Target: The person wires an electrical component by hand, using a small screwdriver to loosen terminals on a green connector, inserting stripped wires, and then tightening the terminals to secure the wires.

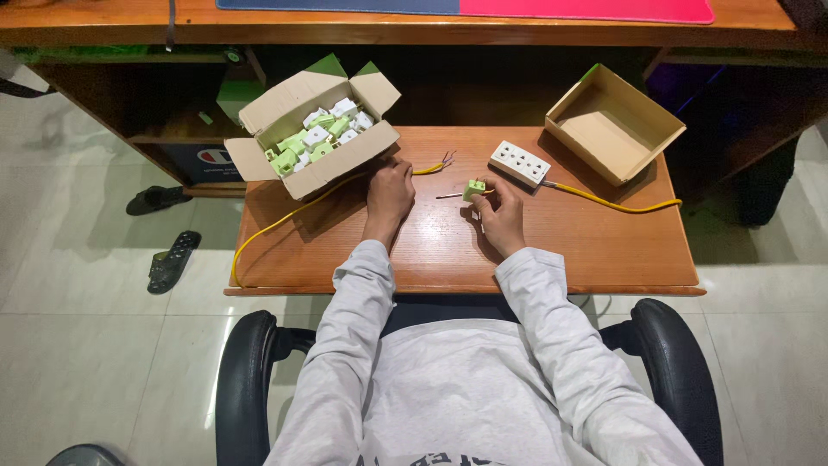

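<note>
On the wooden tabletop (552,250), an open carton (315,134) of green and white plugs sat at its far left, an empty carton (614,121) at its far right. A yellow cable (285,220) ran beneath the left hand (390,194), whose fingers pressed it down near its bare wire ends; no plug was wired on yet. The right hand (500,216) pinched a green plug (473,189) mid-tabletop, beside a white socket strip (519,163).
</note>
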